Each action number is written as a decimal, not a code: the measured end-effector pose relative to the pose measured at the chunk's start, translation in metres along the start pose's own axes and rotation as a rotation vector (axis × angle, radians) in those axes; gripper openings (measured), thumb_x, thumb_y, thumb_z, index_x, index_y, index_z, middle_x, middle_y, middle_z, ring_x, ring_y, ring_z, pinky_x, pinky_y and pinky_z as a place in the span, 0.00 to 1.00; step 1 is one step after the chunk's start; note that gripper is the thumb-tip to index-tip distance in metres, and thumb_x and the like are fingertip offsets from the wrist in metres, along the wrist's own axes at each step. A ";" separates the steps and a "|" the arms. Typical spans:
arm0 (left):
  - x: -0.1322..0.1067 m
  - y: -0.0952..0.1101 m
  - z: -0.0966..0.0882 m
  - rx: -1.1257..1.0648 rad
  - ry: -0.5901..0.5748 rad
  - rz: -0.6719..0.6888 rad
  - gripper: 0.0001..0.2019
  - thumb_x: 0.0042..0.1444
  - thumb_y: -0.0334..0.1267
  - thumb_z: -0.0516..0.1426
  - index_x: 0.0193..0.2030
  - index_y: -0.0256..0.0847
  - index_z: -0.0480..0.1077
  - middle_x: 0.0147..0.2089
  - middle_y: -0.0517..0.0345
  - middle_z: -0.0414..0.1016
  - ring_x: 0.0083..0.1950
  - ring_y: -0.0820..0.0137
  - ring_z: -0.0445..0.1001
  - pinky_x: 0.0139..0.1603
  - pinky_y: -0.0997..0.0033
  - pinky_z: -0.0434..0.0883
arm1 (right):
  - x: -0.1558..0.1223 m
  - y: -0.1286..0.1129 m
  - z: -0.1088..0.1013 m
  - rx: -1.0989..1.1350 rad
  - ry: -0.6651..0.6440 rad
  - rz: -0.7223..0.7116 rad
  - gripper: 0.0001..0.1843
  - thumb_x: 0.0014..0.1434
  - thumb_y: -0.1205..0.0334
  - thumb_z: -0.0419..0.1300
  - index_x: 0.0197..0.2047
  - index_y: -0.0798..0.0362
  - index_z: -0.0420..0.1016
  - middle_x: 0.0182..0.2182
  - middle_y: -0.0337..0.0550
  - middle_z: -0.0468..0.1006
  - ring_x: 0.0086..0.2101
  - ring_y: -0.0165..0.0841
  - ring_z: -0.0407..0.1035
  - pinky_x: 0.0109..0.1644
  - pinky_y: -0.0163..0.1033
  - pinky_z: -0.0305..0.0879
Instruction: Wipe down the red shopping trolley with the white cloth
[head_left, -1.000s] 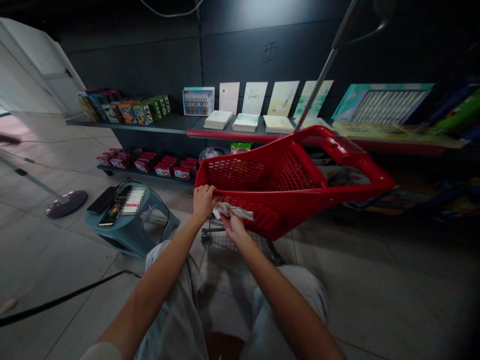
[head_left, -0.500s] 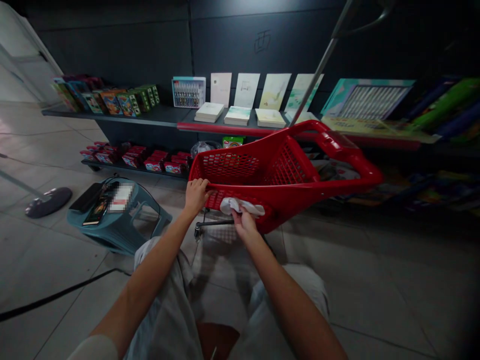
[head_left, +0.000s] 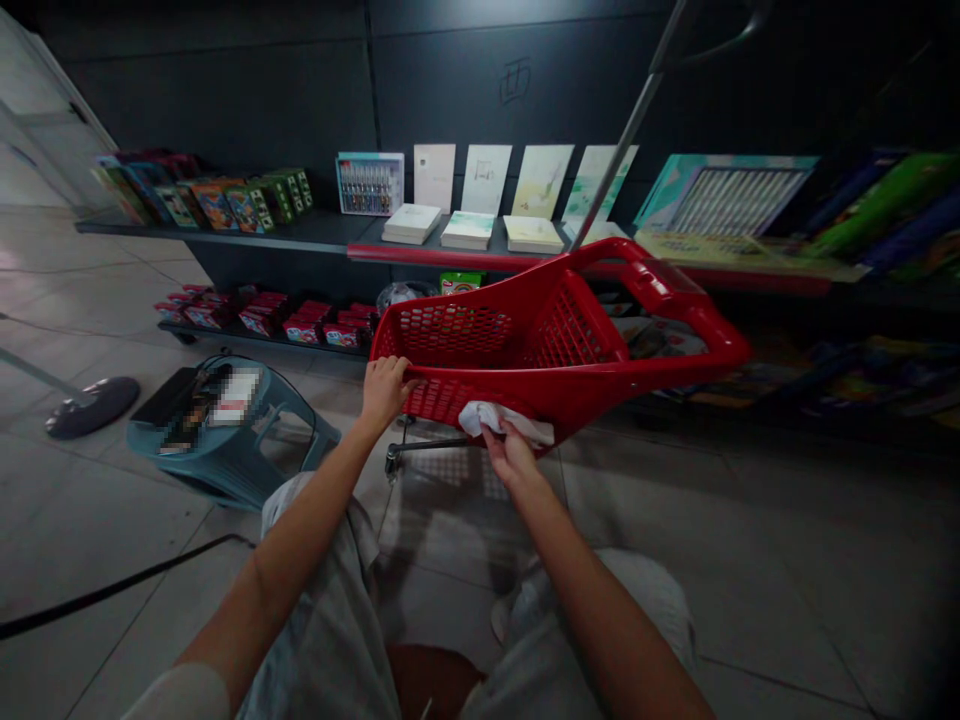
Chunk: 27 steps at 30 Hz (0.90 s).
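Stand base, round and dark, sits on the tiled floor at the far left of my head view. Just right of it I have a blue-grey stool carrying dark flat items and a blurred-out white one. Behind the stool, a long dark shelf bears small colourful boxes, with red packs on the tier below.

Next comes my left hand, its grip curled over the rim of a red cart at the left end. The cart stands in front of the shelf, its perforated basket toward the left. Above it I see four pale upright booklets with low stacks before them.

Farther right, my right hand has a narrow grip, pinching a crumpled white cloth against the basket's outer side, below the rim. A metal pole slants up behind the cart. Past it, a teal-edged box leans on the shelf, then dim green and blue items.
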<state>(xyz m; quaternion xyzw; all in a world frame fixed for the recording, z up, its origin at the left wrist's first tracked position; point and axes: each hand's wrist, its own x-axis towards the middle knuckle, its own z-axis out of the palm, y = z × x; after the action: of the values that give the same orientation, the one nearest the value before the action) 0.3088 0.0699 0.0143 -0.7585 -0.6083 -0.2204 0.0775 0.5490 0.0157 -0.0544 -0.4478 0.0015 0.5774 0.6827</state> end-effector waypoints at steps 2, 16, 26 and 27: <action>0.000 0.000 -0.001 0.005 -0.004 -0.002 0.10 0.67 0.44 0.58 0.51 0.45 0.72 0.49 0.49 0.77 0.54 0.56 0.71 0.57 0.56 0.61 | -0.002 0.013 0.011 -0.009 -0.009 0.026 0.11 0.56 0.75 0.62 0.40 0.52 0.71 0.38 0.37 0.80 0.41 0.29 0.78 0.46 0.37 0.82; -0.002 -0.002 0.001 0.007 -0.003 0.002 0.10 0.66 0.45 0.60 0.50 0.45 0.72 0.49 0.49 0.77 0.55 0.56 0.71 0.58 0.57 0.61 | -0.004 0.025 0.026 -0.052 -0.044 0.008 0.12 0.53 0.74 0.66 0.38 0.52 0.72 0.38 0.36 0.81 0.42 0.31 0.78 0.44 0.37 0.82; -0.005 0.001 0.000 0.005 0.025 -0.007 0.12 0.67 0.43 0.57 0.54 0.45 0.71 0.50 0.49 0.77 0.56 0.56 0.70 0.61 0.57 0.62 | -0.003 -0.036 -0.004 0.041 -0.021 -0.140 0.15 0.55 0.75 0.63 0.45 0.50 0.70 0.45 0.36 0.80 0.44 0.29 0.78 0.46 0.36 0.83; -0.006 0.002 0.000 0.003 0.026 -0.009 0.12 0.67 0.43 0.57 0.55 0.45 0.71 0.51 0.49 0.77 0.56 0.56 0.70 0.62 0.57 0.62 | -0.002 -0.037 -0.004 0.053 -0.013 -0.143 0.15 0.55 0.75 0.62 0.44 0.51 0.70 0.44 0.36 0.80 0.44 0.28 0.77 0.46 0.36 0.82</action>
<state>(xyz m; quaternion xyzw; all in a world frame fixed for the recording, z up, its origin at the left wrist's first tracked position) 0.3096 0.0644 0.0116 -0.7527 -0.6110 -0.2298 0.0857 0.5799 0.0140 -0.0330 -0.4248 -0.0198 0.5301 0.7336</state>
